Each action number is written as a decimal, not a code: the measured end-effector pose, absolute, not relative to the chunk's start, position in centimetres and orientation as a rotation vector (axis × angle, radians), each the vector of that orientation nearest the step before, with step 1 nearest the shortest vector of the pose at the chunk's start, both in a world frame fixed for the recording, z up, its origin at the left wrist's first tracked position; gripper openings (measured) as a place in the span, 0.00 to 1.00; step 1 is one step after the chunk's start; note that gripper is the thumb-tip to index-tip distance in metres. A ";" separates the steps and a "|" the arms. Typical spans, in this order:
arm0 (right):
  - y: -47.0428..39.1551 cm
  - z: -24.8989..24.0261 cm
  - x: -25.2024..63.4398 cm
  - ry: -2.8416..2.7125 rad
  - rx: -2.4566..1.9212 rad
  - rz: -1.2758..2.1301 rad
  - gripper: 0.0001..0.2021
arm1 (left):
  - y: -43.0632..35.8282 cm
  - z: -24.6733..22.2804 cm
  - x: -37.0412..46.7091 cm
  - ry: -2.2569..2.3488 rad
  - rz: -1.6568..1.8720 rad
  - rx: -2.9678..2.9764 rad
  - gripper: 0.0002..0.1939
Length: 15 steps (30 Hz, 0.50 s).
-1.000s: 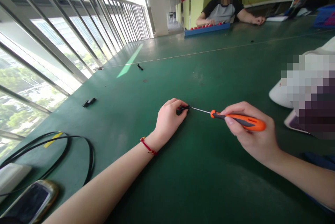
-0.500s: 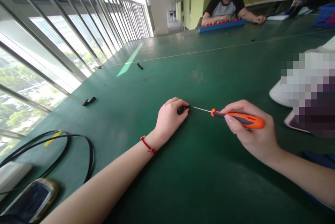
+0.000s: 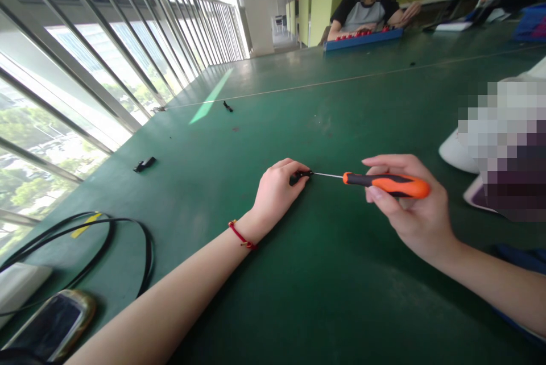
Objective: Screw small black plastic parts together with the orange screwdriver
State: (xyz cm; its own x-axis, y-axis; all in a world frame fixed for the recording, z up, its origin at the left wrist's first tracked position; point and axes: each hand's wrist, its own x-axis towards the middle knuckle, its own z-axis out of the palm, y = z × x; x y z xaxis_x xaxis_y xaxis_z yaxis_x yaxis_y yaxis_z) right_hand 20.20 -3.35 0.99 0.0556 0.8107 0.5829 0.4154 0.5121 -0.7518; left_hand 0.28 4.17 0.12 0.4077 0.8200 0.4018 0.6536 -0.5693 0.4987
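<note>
My left hand [image 3: 279,186] rests on the green table and pinches a small black part [image 3: 302,175] between thumb and fingers; most of that part is hidden, so its kind is unclear. In my right hand [image 3: 412,211] is a screwdriver [image 3: 388,184] with an orange and black handle. The thumb and palm bear on the handle while the index finger is stretched out above it. The thin metal shaft points left, and its tip meets the right end of the black part.
Small black pieces lie on the table [image 3: 239,149], one at the left [image 3: 145,164] and another farther back [image 3: 227,106]. Black cable [image 3: 147,251] and a phone [image 3: 51,319] are at lower left. Across the table a person [image 3: 362,12] sits behind a blue tray [image 3: 362,40] of red items.
The screwdriver handle has turned and risen slightly, and my right index finger has lifted off it. My left hand keeps still. The person opposite has raised one hand from the table.
</note>
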 end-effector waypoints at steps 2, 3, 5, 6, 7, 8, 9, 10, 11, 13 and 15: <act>-3.3 1.1 20.2 -1.579 -1.069 0.430 0.14 | 4.2 0.1 0.3 1.295 0.902 2.409 0.07; -3.4 1.1 20.2 -1.598 -1.078 0.449 0.14 | 4.2 0.2 0.3 1.295 0.900 2.411 0.07; -3.5 1.2 20.2 -1.628 -1.125 0.485 0.09 | 4.1 0.2 0.3 1.290 0.896 2.417 0.07; -3.5 1.2 20.2 -1.623 -1.154 0.494 0.07 | 4.1 0.2 0.3 1.286 0.895 2.421 0.07; -3.5 1.2 20.2 -1.605 -1.175 0.495 0.06 | 4.1 0.2 0.3 1.280 0.895 2.425 0.07; -3.5 1.1 20.2 -1.575 -1.176 0.482 0.08 | 4.1 0.2 0.3 1.274 0.898 2.427 0.07; -3.4 1.0 20.2 -1.539 -1.156 0.459 0.12 | 4.1 0.2 0.3 1.267 0.902 2.430 0.07; -3.4 1.0 20.2 -1.511 -1.129 0.432 0.17 | 4.1 0.2 0.3 1.260 0.903 2.432 0.07; -3.3 0.9 20.2 -1.497 -1.097 0.405 0.21 | 4.1 0.2 0.3 1.253 0.905 2.435 0.07; -3.2 0.9 20.2 -1.516 -1.064 0.387 0.23 | 4.1 0.2 0.3 1.240 0.907 2.439 0.07; -3.3 1.1 20.1 -1.576 -1.111 0.406 0.17 | 4.1 0.2 0.3 1.227 0.907 2.439 0.07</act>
